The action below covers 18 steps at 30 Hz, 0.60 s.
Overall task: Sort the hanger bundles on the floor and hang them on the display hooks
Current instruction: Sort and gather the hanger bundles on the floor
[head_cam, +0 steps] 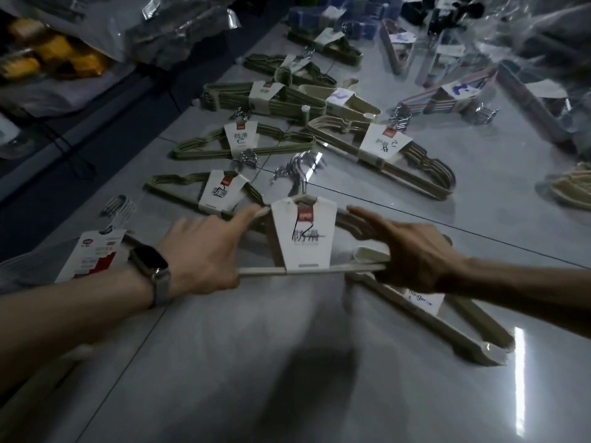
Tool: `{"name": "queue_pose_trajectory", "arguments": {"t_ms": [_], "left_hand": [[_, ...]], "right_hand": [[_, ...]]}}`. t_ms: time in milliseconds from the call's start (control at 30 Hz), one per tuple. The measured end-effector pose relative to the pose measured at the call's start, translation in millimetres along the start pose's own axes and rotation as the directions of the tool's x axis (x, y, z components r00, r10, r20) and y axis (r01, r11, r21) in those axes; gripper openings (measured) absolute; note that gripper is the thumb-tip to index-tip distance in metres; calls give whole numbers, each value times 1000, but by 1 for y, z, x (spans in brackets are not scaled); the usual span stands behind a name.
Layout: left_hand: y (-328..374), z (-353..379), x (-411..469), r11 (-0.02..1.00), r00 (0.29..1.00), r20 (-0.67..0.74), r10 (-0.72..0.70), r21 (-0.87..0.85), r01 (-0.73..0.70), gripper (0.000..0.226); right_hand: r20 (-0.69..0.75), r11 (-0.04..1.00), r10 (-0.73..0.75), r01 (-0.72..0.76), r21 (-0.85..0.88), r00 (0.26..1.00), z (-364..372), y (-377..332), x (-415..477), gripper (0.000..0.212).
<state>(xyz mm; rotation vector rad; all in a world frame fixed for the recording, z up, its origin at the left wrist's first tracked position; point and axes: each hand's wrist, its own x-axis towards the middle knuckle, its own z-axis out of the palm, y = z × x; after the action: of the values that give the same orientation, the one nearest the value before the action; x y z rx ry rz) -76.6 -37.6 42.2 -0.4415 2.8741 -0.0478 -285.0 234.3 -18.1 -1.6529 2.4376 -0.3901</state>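
Observation:
A beige hanger bundle point(303, 238) with a white paper sleeve is held just above the grey tiled floor point(287, 362), metal hooks pointing away from me. My left hand point(204, 254), watch on its wrist, grips the bundle's left end, forefinger along the top arm. My right hand point(412, 254) grips its right end. Several olive-green bundles point(224, 190) point(243, 142) point(265, 97) lie in a row beyond. A beige bundle point(383, 151) lies to their right, and another beige bundle point(425, 314) lies under my right forearm.
A red-labelled bundle point(92, 254) lies by my left wrist. Pastel striped bundles point(447, 97) and clear plastic bags point(527, 33) crowd the far right. Dark shelving with yellow packs point(48, 55) runs along the left. More cream hangers point(572, 183) sit at the right edge.

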Motion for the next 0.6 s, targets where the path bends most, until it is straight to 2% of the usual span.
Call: {"name": "queue_pose_trajectory", "arguments": {"t_ms": [100, 200, 367, 467, 600], "left_hand": [[9, -22, 43, 999, 998, -65, 17, 51, -14, 107], [11, -47, 100, 996, 998, -24, 59, 71, -57, 111], [26, -86, 171, 980, 993, 59, 102, 165, -111, 122], [29, -91, 191, 971, 991, 85, 99, 210, -115, 117], [18, -74, 204, 959, 988, 100, 120, 245, -141, 118]], "right_hand": [[-12, 998, 63, -63, -16, 998, -15, 29, 18, 131], [-40, 981, 183, -185, -60, 982, -25, 55, 34, 132], [-49, 937, 343, -337, 94, 938, -30, 73, 48, 127], [-45, 922, 364, -354, 157, 930, -22, 83, 55, 132], [-29, 946, 313, -309, 100, 949, -12, 94, 67, 133]]}}
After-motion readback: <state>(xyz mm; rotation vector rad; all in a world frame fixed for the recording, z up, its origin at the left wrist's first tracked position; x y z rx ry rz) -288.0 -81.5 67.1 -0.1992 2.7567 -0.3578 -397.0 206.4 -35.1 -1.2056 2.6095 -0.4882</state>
